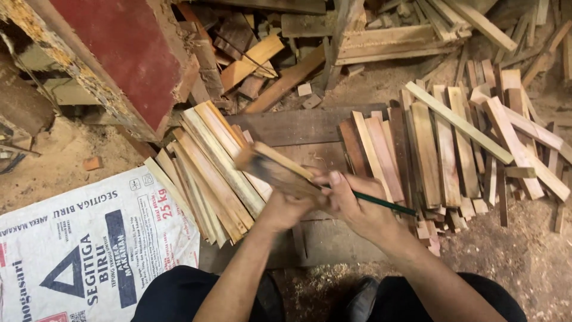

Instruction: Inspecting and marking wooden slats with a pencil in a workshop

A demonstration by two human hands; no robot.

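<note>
Gripping a short, flat strip of pale brown wood point(275, 169), the left hand point(287, 209) has its fingers wrapped round the strip's near end, so the piece juts up and to the left, blurred, above a fanned stack of similar thin wooden slats point(205, 164). The right hand point(357, 206) sits just beside the left, touching the strip's near end with thumb and fingertips, and pinches a slim dark green pencil point(384, 204) whose shaft points off to the right. Both hands hover over a dark, worn wooden plank point(298, 126) lying on the sawdust-covered ground point(65, 155). On the right lies a second, looser heap of reddish and pale wooden slats point(441, 149), some crossed over one another. At lower left rests a white woven sack printed in blue point(89, 250). A red-painted, chipped board point(128, 53) leans at upper left, with scrap offcuts point(256, 65) piled beyond it.
</note>
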